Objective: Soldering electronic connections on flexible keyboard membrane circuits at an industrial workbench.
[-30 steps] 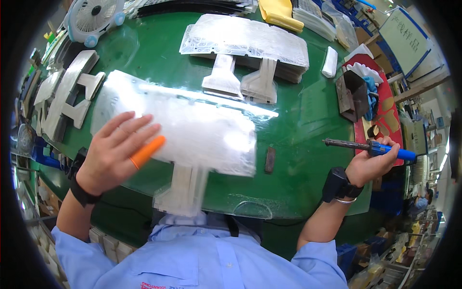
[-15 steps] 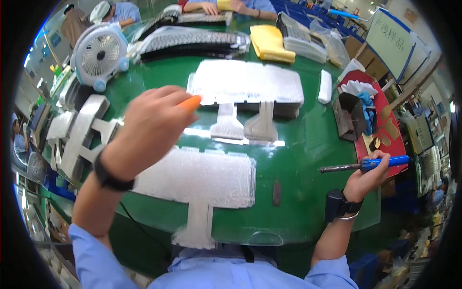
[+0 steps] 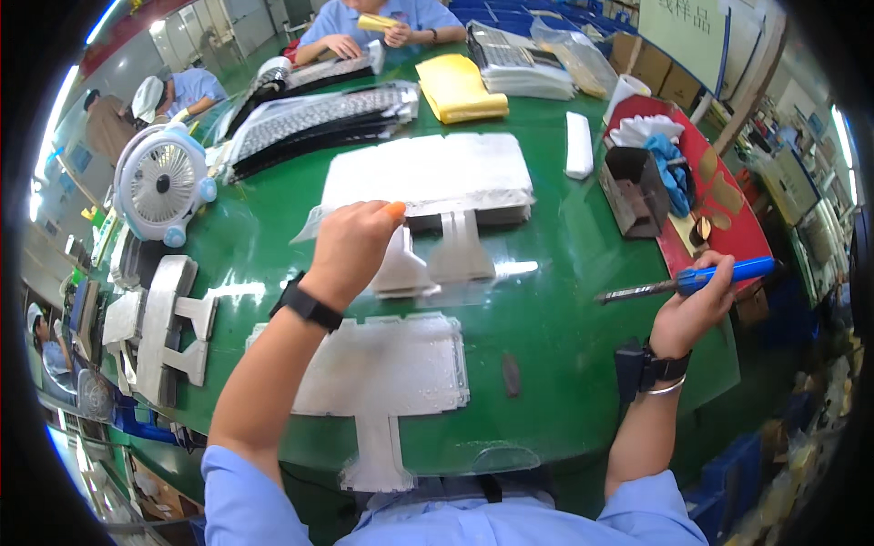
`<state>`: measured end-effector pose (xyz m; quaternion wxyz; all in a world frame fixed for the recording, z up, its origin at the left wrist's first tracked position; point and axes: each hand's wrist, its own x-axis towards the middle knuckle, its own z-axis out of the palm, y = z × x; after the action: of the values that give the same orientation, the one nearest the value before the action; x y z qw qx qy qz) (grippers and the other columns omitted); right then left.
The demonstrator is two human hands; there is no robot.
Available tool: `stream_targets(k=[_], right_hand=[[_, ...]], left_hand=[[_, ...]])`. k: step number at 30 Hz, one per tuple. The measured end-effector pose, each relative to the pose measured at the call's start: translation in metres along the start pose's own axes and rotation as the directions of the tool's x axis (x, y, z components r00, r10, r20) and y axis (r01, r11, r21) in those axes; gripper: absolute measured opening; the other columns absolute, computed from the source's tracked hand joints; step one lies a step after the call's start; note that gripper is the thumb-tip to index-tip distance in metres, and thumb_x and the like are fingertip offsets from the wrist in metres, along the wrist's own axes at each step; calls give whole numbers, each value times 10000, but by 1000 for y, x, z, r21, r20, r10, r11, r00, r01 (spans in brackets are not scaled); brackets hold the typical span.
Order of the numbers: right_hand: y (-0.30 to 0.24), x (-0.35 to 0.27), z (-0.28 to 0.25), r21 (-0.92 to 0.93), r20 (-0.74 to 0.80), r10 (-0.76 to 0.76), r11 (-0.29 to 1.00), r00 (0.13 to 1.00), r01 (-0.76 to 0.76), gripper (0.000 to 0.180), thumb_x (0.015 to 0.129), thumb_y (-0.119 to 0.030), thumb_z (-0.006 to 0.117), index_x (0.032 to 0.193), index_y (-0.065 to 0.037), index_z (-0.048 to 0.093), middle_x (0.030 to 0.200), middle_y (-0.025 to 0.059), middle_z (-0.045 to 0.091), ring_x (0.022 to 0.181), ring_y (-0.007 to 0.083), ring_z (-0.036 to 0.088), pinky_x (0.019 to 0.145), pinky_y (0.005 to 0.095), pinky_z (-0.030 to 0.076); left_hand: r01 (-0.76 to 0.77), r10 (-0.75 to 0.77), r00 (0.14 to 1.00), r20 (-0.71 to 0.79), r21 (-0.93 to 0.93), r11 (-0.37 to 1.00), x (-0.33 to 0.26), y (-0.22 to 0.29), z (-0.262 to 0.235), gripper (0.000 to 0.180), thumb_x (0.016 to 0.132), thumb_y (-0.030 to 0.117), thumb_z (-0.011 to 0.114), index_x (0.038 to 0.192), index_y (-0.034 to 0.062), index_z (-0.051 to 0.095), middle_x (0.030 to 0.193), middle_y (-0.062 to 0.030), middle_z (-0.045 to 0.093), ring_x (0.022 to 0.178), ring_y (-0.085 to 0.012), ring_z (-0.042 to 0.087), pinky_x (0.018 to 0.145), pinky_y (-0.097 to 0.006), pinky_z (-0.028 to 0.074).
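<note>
My left hand (image 3: 350,250) is closed, fingers curled, at the near left edge of a stack of white flat sheets with tail-like tabs (image 3: 428,168). An orange cover (image 3: 395,210) shows at a fingertip; whatever the fingers pinch is hidden. Beside the wrist, a translucent sheet corner (image 3: 309,224) sticks out from the stack. Nearer me lies another pale, dotted sheet (image 3: 382,364), its tab toward my body. Off to the right, my right hand (image 3: 694,309) grips the blue handle of what looks like a soldering iron (image 3: 742,270), its metal shaft pointing left above the table.
A small dark bar (image 3: 512,375) lies on the green table (image 3: 555,318). At left stand a fan (image 3: 164,182) and stacked sheets (image 3: 168,328). Keyboard-like stacks (image 3: 319,127) and yellow cloth (image 3: 460,86) lie farther back. A metal box (image 3: 635,191) sits on the red tray (image 3: 756,241).
My left hand has moved right and down to the near edge of the white stack. My right hand still holds the blue-handled tool. The whole view has shifted.
</note>
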<state>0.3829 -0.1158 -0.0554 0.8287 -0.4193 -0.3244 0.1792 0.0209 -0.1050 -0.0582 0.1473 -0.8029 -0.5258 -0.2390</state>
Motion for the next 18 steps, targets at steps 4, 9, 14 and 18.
stream_targets(k=[4, 9, 14, 18], right_hand=[[-22, 13, -8, -85, -139, -262, 964, 955, 252, 251, 941, -275, 480, 827, -51, 476, 775, 20, 477, 683, 110, 449, 593, 245, 364], [-46, -22, 13, 58, -13, -228, 972, 974, 229, 269, 930, -283, 470, 774, -74, 406, 708, 21, 414, 597, 98, 369, 537, 241, 303], [-43, -84, 27, 82, 463, -267, 962, 845, 259, 243, 911, -261, 493, 847, -44, 403, 670, 62, 430, 535, 114, 377, 472, 244, 293], [-36, -107, 25, 125, 665, -289, 952, 689, 278, 243, 896, -241, 523, 854, -25, 417, 663, 89, 462, 543, 129, 413, 477, 242, 318]], left_hand=[[-220, 220, 968, 120, -14, 975, -50, 68, -21, 256, 759, 109, 609, 997, 17, 623, 877, -104, 645, 746, -229, 621, 645, -334, 490], [-470, 417, 822, 388, 46, 882, -115, 120, -24, 407, 840, 309, 587, 1113, 8, 603, 1167, -164, 585, 993, -294, 601, 762, -339, 488], [-288, 339, 870, 358, -188, 939, -123, 123, -21, 645, 826, 563, 499, 1233, 67, 571, 1297, -192, 486, 1186, -383, 452, 921, -478, 410], [-222, 308, 850, 428, -240, 945, -127, 124, -18, 688, 829, 598, 456, 1265, 74, 548, 1365, -175, 419, 1257, -384, 372, 983, -548, 324]])
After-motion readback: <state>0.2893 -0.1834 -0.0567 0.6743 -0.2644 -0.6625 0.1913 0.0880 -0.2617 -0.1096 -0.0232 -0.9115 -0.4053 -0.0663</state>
